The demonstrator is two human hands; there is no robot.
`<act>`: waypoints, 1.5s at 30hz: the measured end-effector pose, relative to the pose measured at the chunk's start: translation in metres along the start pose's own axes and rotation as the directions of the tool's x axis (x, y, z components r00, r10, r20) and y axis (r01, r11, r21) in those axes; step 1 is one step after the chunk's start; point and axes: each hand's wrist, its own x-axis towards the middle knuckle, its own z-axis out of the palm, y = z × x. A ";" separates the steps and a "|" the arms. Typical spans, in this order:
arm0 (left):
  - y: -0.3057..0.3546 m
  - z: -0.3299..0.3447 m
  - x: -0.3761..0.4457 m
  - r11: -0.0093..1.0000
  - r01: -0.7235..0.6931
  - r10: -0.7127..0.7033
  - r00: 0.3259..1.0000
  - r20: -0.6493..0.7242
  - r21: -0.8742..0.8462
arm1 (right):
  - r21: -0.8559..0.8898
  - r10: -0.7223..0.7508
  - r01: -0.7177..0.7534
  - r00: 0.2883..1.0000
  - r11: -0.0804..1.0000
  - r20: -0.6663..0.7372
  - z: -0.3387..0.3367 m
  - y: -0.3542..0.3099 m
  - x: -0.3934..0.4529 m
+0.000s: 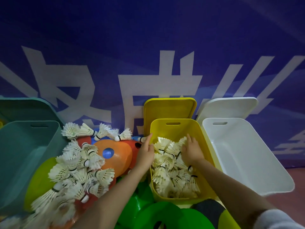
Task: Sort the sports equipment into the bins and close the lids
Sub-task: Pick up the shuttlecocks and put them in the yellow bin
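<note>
A yellow bin (175,128) stands in the middle, partly filled with white shuttlecocks (171,172). My right hand (192,151) lies inside it with fingers spread flat on the shuttlecocks. At the bin's left rim my left hand (146,152) is raised with fingers straight, holding nothing. Left of the bin lies a loose heap of shuttlecocks (77,166) on top of orange (118,154), red and green disc cones (155,210). A teal bin (24,146) stands at the left and a white bin (244,154) at the right; both look empty.
The yellow lid (170,108), white lid (229,106) and teal lid (24,106) lean against a blue banner wall behind their bins. A yellow-green disc (39,179) lies by the teal bin. Reddish floor shows at the far right.
</note>
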 end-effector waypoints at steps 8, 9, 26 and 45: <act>-0.009 -0.052 -0.047 0.995 0.083 -0.092 0.976 0.197 0.052 | 0.200 -0.564 0.564 0.823 0.801 -0.067 -0.017 -0.055 -0.091; -0.015 -0.064 -0.057 0.994 0.066 -0.082 0.977 0.195 0.086 | 0.230 -0.595 0.596 0.800 0.770 -0.078 -0.017 -0.069 -0.100; -0.094 -0.279 -0.111 0.876 0.108 0.055 0.946 -0.321 0.470 | 0.296 -0.478 0.453 0.878 0.841 0.016 0.102 -0.259 -0.114; -0.128 -0.272 -0.034 0.859 0.087 0.036 0.973 -0.230 0.505 | -0.157 -0.363 0.388 0.917 0.908 0.168 0.164 -0.287 -0.084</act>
